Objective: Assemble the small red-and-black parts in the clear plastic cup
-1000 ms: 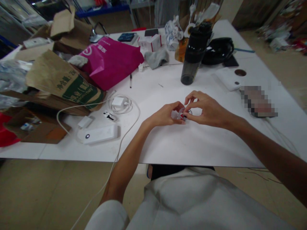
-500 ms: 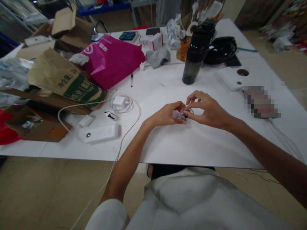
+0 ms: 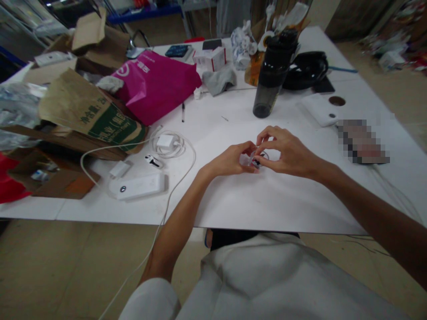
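Slippage worries me: my left hand (image 3: 233,161) and right hand (image 3: 287,153) both pinch a tiny clear piece (image 3: 255,161) before the dark bottle (image 3: 271,75); slackened fingertips could drop it.

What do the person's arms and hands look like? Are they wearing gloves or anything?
No gloves: the left hand and right hand are bare, with no ring, watch or bracelet in sight. Both forearms are bare too. A short white sleeve covers the left upper arm, part of a white shirt.
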Tool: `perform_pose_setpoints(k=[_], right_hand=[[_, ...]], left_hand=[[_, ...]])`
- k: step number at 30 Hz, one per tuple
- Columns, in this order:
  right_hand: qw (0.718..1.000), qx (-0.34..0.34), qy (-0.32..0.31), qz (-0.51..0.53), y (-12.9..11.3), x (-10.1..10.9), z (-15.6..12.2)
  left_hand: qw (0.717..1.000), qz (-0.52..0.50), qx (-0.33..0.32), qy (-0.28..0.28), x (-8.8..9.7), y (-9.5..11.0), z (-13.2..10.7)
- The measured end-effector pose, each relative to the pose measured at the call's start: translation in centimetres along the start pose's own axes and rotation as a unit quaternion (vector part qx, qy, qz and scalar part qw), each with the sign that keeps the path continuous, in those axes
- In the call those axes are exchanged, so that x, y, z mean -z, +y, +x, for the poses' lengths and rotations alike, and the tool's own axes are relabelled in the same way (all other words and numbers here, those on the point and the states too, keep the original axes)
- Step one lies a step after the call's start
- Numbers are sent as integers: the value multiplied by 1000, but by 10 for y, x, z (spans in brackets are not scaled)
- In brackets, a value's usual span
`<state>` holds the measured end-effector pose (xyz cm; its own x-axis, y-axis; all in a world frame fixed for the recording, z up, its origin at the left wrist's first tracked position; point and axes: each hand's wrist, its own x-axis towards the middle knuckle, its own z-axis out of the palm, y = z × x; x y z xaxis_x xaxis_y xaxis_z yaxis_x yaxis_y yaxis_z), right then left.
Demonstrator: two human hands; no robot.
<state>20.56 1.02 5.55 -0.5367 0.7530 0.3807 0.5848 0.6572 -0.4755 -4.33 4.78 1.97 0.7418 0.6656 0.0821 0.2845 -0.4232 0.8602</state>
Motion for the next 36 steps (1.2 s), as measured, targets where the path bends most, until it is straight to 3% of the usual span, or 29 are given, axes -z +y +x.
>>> perform_pose_setpoints(k=[15, 20, 29, 36], right_hand=[[1000, 2, 1, 9, 1, 2, 1], [1000, 15, 17, -4, 6, 11, 0], [992, 50, -83, -84, 17, 31, 4], [951, 131, -191, -204, 5, 44, 30]], left_hand=[[1000, -5, -3, 2, 0, -1, 0], [1000, 7, -7, -3, 1, 1, 0], [1000, -10, -7, -6, 1, 0, 1], [1000, -1, 2, -2, 1, 1, 1]])
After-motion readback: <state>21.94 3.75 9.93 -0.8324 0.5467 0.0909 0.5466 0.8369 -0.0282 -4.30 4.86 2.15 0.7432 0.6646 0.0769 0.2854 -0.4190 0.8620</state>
